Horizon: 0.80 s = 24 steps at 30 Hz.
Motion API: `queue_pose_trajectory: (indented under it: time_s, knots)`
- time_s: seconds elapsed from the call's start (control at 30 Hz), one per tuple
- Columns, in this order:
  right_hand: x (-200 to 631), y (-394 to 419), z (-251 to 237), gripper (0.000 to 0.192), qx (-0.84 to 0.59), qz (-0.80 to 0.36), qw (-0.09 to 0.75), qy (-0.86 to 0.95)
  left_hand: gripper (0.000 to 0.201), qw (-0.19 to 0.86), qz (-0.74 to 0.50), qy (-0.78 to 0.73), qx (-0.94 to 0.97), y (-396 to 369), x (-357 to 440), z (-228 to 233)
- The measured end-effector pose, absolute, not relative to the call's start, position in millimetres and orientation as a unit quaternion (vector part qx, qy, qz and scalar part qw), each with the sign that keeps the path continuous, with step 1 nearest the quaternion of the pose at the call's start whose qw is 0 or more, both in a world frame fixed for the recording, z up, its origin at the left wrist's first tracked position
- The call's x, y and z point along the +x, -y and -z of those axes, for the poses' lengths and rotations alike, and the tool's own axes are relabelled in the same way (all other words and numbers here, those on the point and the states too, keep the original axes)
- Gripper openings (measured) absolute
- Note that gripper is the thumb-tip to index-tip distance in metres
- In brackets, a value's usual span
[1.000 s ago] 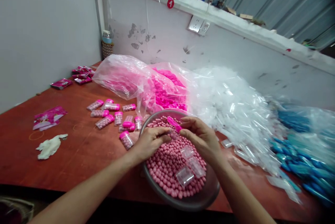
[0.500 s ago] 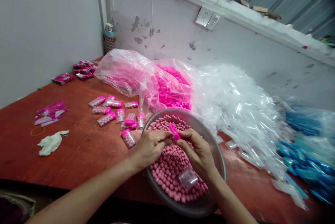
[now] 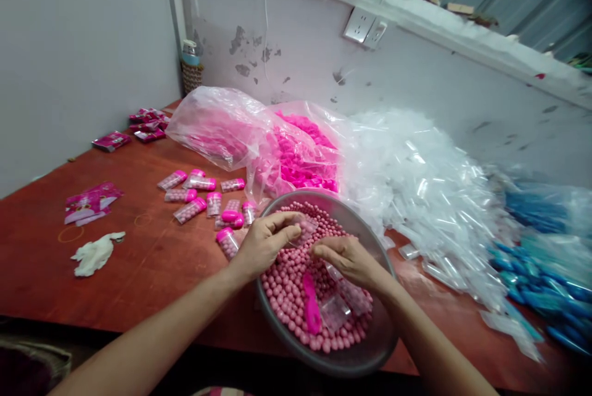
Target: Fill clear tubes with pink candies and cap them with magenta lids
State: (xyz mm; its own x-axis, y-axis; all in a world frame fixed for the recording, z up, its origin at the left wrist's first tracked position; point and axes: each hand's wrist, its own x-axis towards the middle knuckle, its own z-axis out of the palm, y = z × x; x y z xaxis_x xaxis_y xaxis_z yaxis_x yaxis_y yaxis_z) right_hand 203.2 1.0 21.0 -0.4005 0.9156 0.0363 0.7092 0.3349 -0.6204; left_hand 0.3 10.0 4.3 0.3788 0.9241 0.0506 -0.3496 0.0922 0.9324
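Above the grey bowl (image 3: 387, 346), my left hand (image 3: 266, 245) pinches a small clear plastic container (image 3: 306, 231). My right hand (image 3: 346, 258) is just beside it over the pink beads (image 3: 287, 306), thumb and fingers drawn together; what they hold, if anything, is hidden. On the beads lie an opened pink flip cap (image 3: 311, 306) and a clear container (image 3: 335, 311). Another clear container (image 3: 355, 296) lies under my right wrist. Left of the bowl stand and lie several bead-filled containers with pink caps (image 3: 190, 210).
Behind the bowl, a clear bag of pink caps (image 3: 308, 155) slumps beside a large heap of clear containers (image 3: 416, 180). Blue pieces (image 3: 527, 279) lie at right. A white crumpled scrap (image 3: 96, 254), printed cards (image 3: 90, 203) and pink packets (image 3: 148, 123) lie on the red table (image 3: 152, 279).
The pink cap that both hands held now lies on the beads, let go. My left hand has taken hold of a clear container. My right hand has moved slightly lower over the beads.
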Motion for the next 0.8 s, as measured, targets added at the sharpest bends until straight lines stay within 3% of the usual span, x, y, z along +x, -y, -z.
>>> queue_pose_trajectory:
  time_s: [0.13, 0.33, 0.47, 0.63, 0.8]
  knots:
    - [200.3, -13.1, -7.6, 0.013, -0.551, -0.127, 0.055, 0.823, 0.028, 0.662, -0.467, -0.292, 0.509, -9.5, 1.0, -3.3]
    - [195.1, -18.1, 12.7, 0.014, -0.569, -0.110, 0.044, 0.814, 0.030, 0.610, -0.459, -0.303, 0.570, -11.5, 0.9, -3.4]
    - [199.3, -12.9, -4.7, 0.017, -0.593, -0.099, 0.100, 0.793, 0.028, 0.587, -0.453, -0.328, 0.585, -12.7, 1.1, -6.4]
    - [186.6, -2.6, -38.4, 0.019, -0.522, -0.225, 0.341, 0.749, 0.024, 0.573, -0.433, -0.318, 0.619, -13.1, 0.4, -10.3]
    - [183.1, 3.8, -47.3, 0.017, -0.493, -0.251, 0.397, 0.732, 0.026, 0.588, -0.435, -0.301, 0.612, -14.5, 0.7, -5.5]
